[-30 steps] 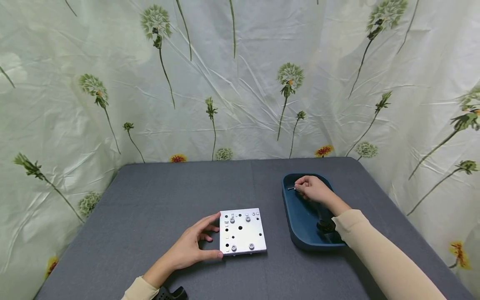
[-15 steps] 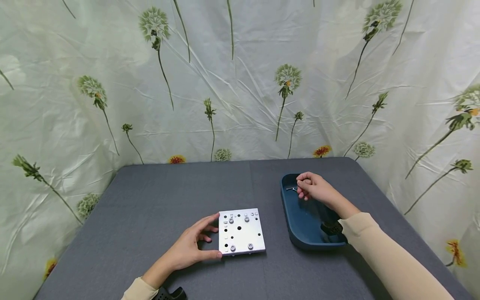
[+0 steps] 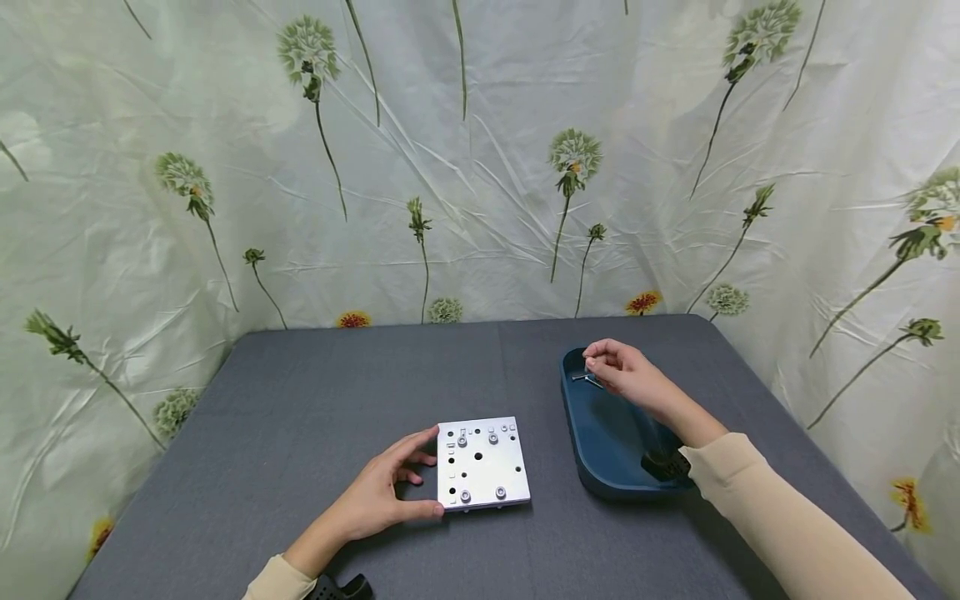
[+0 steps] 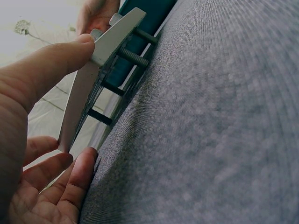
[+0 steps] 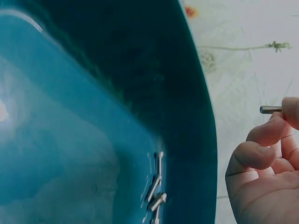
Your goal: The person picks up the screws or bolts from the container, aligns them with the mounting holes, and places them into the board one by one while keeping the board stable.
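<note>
A square silver metal plate (image 3: 487, 475) with drilled holes lies on the grey cloth, several socket-head bolts standing in it. Their threaded shanks (image 4: 134, 57) stick out beneath the plate in the left wrist view. My left hand (image 3: 386, 487) holds the plate by its left side, thumb at the near corner and index finger at the far one. Over the far end of a blue tray (image 3: 583, 467), my right hand (image 3: 630, 379) pinches a small bolt (image 5: 270, 110) between thumb and fingertips; its threaded end shows and its head is hidden.
Several loose bolts (image 5: 158, 189) lie along the tray's far end wall. The tray stands right of the plate, on the cloth-covered table (image 3: 360, 392). A flowered curtain (image 3: 495, 208) hangs behind the table.
My right hand has lifted a little from the tray's floor and shifted slightly, a bolt now at its fingertips. My left hand and the plate stay in place.
</note>
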`<move>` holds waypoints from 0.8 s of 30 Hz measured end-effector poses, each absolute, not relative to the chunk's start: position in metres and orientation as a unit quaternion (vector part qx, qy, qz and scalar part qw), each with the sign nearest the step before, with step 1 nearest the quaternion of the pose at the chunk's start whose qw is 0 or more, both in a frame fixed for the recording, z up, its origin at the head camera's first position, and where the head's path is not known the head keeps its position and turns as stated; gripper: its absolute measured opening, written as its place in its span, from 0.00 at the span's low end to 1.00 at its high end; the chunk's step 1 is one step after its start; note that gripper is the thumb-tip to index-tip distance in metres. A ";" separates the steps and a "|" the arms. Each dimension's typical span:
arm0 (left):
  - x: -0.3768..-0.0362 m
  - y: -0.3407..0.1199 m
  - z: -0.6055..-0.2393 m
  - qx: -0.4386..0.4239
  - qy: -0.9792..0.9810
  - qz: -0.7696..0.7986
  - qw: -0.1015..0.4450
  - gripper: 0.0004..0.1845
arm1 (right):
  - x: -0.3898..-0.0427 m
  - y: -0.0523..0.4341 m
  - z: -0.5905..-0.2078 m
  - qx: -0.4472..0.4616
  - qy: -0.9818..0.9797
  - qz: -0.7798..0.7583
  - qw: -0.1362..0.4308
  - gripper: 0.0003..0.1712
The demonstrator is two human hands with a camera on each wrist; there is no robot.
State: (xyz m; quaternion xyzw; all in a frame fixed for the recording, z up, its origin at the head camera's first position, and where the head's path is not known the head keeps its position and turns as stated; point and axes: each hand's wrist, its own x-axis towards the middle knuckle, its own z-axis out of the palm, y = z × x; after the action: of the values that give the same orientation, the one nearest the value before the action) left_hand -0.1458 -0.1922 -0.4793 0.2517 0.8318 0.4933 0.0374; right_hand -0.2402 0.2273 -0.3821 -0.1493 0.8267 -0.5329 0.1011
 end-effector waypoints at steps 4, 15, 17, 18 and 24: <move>-0.146 -0.193 -0.480 0.253 0.832 0.493 0.037 0.53 | -0.236 0.220 -0.379 -0.155 0.825 -0.533 0.105 0.20; -0.147 -0.193 -0.480 0.256 0.831 0.492 0.040 0.54 | -0.232 0.202 -0.380 -0.185 0.817 -0.536 0.106 0.15; -0.147 -0.193 -0.480 0.255 0.830 0.494 0.041 0.54 | -0.232 0.198 -0.381 -0.189 0.817 -0.534 0.105 0.14; -0.147 -0.193 -0.480 0.255 0.830 0.495 0.041 0.54 | -0.232 0.197 -0.382 -0.191 0.818 -0.533 0.104 0.13; -0.147 -0.193 -0.480 0.253 0.829 0.498 0.042 0.54 | -0.230 0.189 -0.384 -0.199 0.821 -0.525 0.108 0.13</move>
State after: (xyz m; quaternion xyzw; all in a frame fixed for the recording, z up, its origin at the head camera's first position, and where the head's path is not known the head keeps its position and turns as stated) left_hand -0.1467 -0.1926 -0.4799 0.2528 0.8287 0.4975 0.0423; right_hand -0.2302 0.1890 -0.3837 -0.1985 0.8208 -0.5246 0.1077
